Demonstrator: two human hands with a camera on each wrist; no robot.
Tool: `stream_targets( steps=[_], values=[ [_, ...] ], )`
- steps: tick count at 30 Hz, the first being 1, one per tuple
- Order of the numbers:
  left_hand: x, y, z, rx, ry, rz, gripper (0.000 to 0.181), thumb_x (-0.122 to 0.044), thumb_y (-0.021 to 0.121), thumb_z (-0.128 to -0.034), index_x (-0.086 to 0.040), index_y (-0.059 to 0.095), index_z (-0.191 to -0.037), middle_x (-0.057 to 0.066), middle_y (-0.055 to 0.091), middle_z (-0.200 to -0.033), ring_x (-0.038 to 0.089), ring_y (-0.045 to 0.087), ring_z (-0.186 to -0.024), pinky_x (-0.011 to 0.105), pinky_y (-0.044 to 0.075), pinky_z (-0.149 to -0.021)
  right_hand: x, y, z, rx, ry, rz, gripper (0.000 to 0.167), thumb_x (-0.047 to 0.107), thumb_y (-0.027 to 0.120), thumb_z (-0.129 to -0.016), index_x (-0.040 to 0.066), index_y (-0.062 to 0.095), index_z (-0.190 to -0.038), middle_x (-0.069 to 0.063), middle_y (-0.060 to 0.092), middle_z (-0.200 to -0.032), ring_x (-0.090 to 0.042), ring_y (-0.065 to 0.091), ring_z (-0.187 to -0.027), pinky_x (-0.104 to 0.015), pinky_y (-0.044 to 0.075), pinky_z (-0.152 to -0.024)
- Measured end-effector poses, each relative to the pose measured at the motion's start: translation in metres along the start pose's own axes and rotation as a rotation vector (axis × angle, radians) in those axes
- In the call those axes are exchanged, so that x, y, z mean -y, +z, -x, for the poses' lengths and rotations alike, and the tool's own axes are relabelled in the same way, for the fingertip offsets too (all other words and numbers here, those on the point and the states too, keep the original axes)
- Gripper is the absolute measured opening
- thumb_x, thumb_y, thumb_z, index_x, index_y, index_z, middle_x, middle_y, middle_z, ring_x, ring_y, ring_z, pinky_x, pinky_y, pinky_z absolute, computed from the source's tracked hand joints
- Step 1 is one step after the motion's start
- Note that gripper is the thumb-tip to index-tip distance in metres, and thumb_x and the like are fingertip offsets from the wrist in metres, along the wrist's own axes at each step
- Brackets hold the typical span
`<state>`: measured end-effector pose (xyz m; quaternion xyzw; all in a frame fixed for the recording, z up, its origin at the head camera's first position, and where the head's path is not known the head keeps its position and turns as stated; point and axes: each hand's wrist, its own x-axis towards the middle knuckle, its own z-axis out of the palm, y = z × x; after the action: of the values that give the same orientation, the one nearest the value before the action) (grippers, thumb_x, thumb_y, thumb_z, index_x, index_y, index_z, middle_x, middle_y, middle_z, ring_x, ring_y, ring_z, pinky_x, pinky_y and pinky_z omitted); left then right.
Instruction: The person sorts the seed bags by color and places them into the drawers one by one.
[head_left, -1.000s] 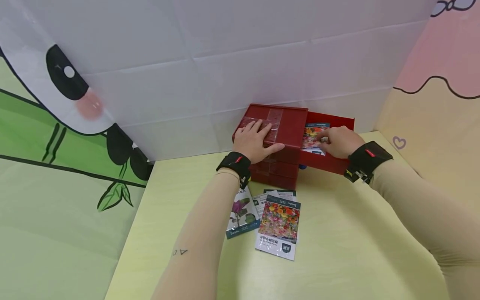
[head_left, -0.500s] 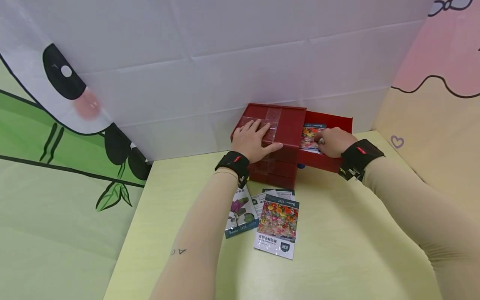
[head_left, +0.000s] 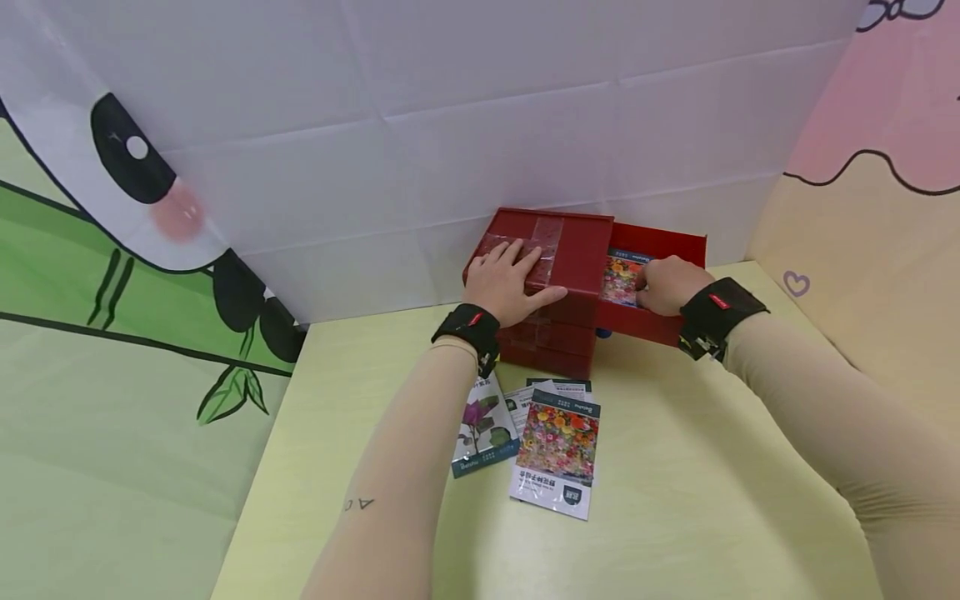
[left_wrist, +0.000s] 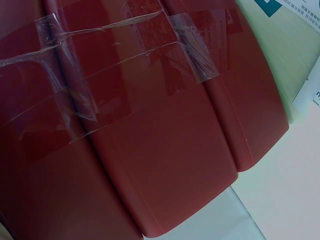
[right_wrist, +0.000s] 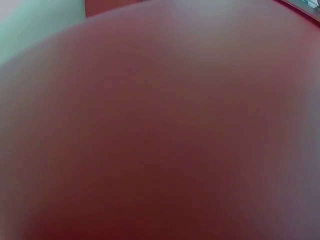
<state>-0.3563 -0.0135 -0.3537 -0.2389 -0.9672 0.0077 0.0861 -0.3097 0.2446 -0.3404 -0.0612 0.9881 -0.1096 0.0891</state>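
Note:
A red drawer box [head_left: 566, 237], bound with clear tape, stands against the back wall. My left hand [head_left: 504, 287] rests spread on its top and near edge; the taped drawer fronts [left_wrist: 165, 130] fill the left wrist view. The top drawer [head_left: 645, 321] is pulled out to the right. In it lies a seed packet [head_left: 621, 279] with a colourful flower picture. My right hand [head_left: 672, 285] reaches in with curled fingers and pinches the packet's right side; the fingertips are hidden. The drawer's blurred red wall [right_wrist: 160, 110] fills the right wrist view.
On the yellow table [head_left: 675, 500] before the box lie several more seed packets: a flower-field one [head_left: 557, 454], a purple-flower one [head_left: 486, 425] partly behind my left wrist, and others beneath. A blue knob [head_left: 603, 333] shows under the drawer.
My right hand has drawn slightly left, deeper over the drawer, and its fingers have closed at the packet's right side. The packet has shifted slightly toward me. My left hand stays put.

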Motion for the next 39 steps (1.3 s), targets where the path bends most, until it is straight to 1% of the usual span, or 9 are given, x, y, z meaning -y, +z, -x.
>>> stream_targets(
  steps=[5, 12, 15, 19, 25, 28, 32, 35, 39],
  values=[
    [0.001, 0.002, 0.000, -0.003, -0.005, 0.011, 0.089, -0.082, 0.032, -0.0811, -0.029, 0.028, -0.153, 0.005, 0.028, -0.157, 0.027, 0.025, -0.142, 0.051, 0.025, -0.111, -0.002, 0.001, -0.003, -0.008, 0.009, 0.005, 0.039, 0.019, 0.057, -0.092, -0.005, 0.061, -0.122, -0.027, 0.063, -0.109, -0.034, 0.058, -0.085, -0.053, 0.050, -0.081],
    [0.002, 0.004, -0.001, 0.005, 0.000, 0.005, 0.089, -0.083, 0.031, -0.0807, -0.030, 0.027, -0.153, 0.004, 0.026, -0.157, 0.027, 0.025, -0.142, 0.052, 0.025, -0.111, -0.004, -0.001, 0.002, -0.044, -0.032, -0.065, 0.037, 0.019, 0.057, -0.093, -0.003, 0.062, -0.122, -0.025, 0.063, -0.108, -0.036, 0.054, -0.092, -0.054, 0.047, -0.084],
    [0.001, 0.004, -0.001, 0.006, 0.001, 0.006, 0.090, -0.083, 0.031, -0.0805, -0.030, 0.027, -0.153, 0.004, 0.025, -0.157, 0.027, 0.025, -0.142, 0.052, 0.025, -0.111, -0.004, -0.004, 0.007, -0.060, -0.062, -0.091, 0.035, 0.018, 0.056, -0.093, -0.002, 0.063, -0.122, -0.021, 0.065, -0.103, -0.035, 0.053, -0.091, -0.051, 0.047, -0.082],
    [0.001, 0.004, -0.001, 0.003, -0.001, 0.006, 0.090, -0.083, 0.031, -0.0804, -0.030, 0.027, -0.153, 0.004, 0.026, -0.157, 0.027, 0.025, -0.142, 0.051, 0.025, -0.111, -0.002, -0.010, 0.017, -0.093, -0.105, -0.098, 0.034, 0.019, 0.056, -0.094, -0.001, 0.063, -0.122, -0.014, 0.066, -0.094, -0.030, 0.053, -0.084, -0.044, 0.048, -0.073],
    [0.001, 0.003, -0.002, 0.002, 0.000, 0.000, 0.090, -0.083, 0.031, -0.0803, -0.030, 0.027, -0.153, 0.004, 0.026, -0.157, 0.027, 0.025, -0.142, 0.051, 0.025, -0.111, 0.004, -0.018, 0.031, -0.144, -0.155, -0.115, 0.039, 0.024, 0.059, -0.095, 0.000, 0.062, -0.125, -0.013, 0.066, -0.094, -0.026, 0.054, -0.079, -0.039, 0.048, -0.066],
    [0.001, 0.003, -0.002, -0.001, 0.001, 0.001, 0.090, -0.083, 0.031, -0.0805, -0.030, 0.028, -0.153, 0.004, 0.026, -0.157, 0.027, 0.025, -0.142, 0.051, 0.025, -0.111, 0.009, -0.021, 0.039, -0.178, -0.174, -0.130, 0.039, 0.024, 0.060, -0.095, 0.001, 0.062, -0.125, -0.010, 0.066, -0.085, -0.025, 0.054, -0.073, -0.037, 0.049, -0.064],
    [0.000, 0.003, -0.001, 0.000, -0.003, -0.003, 0.089, -0.083, 0.032, -0.0806, -0.030, 0.028, -0.153, 0.004, 0.026, -0.157, 0.027, 0.025, -0.142, 0.051, 0.025, -0.111, 0.019, -0.020, 0.052, -0.252, -0.235, -0.141, 0.034, 0.023, 0.063, -0.093, 0.004, 0.066, -0.121, -0.006, 0.066, -0.078, -0.021, 0.056, -0.068, -0.034, 0.050, -0.061],
    [-0.002, 0.004, 0.000, 0.007, -0.004, -0.003, 0.089, -0.083, 0.031, -0.0807, -0.030, 0.028, -0.153, 0.004, 0.026, -0.157, 0.026, 0.024, -0.142, 0.051, 0.025, -0.111, 0.029, -0.014, 0.064, -0.305, -0.323, -0.150, 0.027, 0.022, 0.066, -0.092, 0.006, 0.069, -0.113, -0.002, 0.068, -0.079, -0.017, 0.058, -0.068, -0.032, 0.051, -0.060],
    [-0.004, 0.003, 0.000, 0.009, 0.000, 0.004, 0.090, -0.083, 0.030, -0.0807, -0.030, 0.027, -0.153, 0.004, 0.026, -0.157, 0.026, 0.024, -0.143, 0.051, 0.025, -0.111, 0.044, -0.002, 0.082, -0.328, -0.435, -0.151, 0.018, 0.022, 0.069, -0.090, 0.009, 0.071, -0.102, 0.001, 0.068, -0.081, -0.014, 0.058, -0.068, -0.030, 0.051, -0.063]
  ],
)
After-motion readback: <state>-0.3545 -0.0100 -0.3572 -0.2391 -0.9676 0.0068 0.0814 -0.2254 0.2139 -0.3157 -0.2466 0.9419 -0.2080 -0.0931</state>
